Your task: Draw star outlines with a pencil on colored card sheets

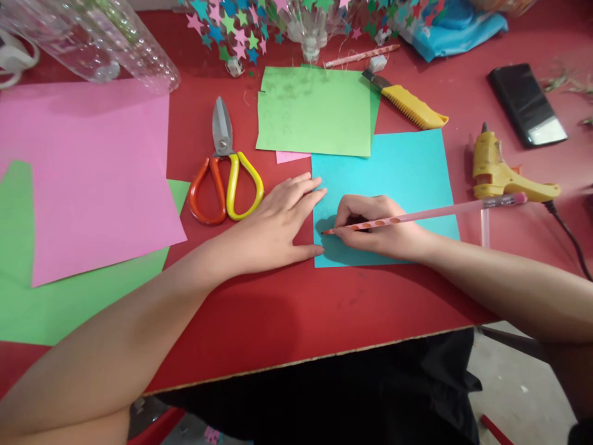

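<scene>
My right hand (377,225) grips a pink pencil (435,212), its tip down at the left part of a blue sheet of paper (398,161). Flat on the table with fingers spread, my left hand (282,222) reaches the left edge of that sheet with its fingertips. Scissors (225,167) with one red and one yellow handle lie just left of my left hand, blades pointing away. Behind the blue sheet, partly over it, rests a light green sheet (315,111) with faint pencil marks.
Pink paper (102,173) and green paper (92,309) overlap at left. A yellow utility knife (412,105), a glue gun (504,170) and a phone (527,105) lie at right. Star decorations (241,31) and clear plastic bottles (125,43) stand at the back. The table's edge (324,358) is near my body.
</scene>
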The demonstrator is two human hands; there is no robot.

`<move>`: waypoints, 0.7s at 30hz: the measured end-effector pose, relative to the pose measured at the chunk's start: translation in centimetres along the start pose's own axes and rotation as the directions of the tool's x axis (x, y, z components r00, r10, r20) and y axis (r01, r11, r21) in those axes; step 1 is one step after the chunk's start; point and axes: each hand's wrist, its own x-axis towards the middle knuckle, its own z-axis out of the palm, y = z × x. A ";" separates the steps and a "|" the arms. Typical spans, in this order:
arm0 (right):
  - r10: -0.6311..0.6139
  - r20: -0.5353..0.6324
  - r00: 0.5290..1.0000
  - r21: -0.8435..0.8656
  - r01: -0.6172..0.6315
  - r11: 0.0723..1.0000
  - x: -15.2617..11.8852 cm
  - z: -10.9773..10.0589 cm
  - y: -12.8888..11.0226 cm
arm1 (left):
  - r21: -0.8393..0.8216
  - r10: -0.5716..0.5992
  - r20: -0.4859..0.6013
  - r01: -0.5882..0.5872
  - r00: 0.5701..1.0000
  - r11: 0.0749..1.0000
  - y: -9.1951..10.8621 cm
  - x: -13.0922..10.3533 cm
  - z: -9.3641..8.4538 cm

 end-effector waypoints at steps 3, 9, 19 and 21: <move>0.016 -0.052 0.999 -0.020 -0.017 1.000 0.0 0.2 0.0 | -0.023 0.001 -0.002 -0.001 1.000 1.000 -0.1 0.0 0.0; 0.013 -0.106 0.994 -0.051 -0.019 0.999 0.0 0.3 0.4 | -0.042 -0.009 0.011 0.010 1.000 0.999 -0.2 0.1 0.0; -0.034 -0.052 0.998 -0.026 0.033 0.999 0.0 0.1 0.6 | -0.036 -0.005 0.017 0.005 1.000 0.999 -0.1 0.2 0.0; -0.031 -0.036 0.999 -0.003 0.031 1.000 0.0 0.0 0.5 | -0.038 -0.006 0.016 0.006 1.000 0.999 -0.1 0.2 0.0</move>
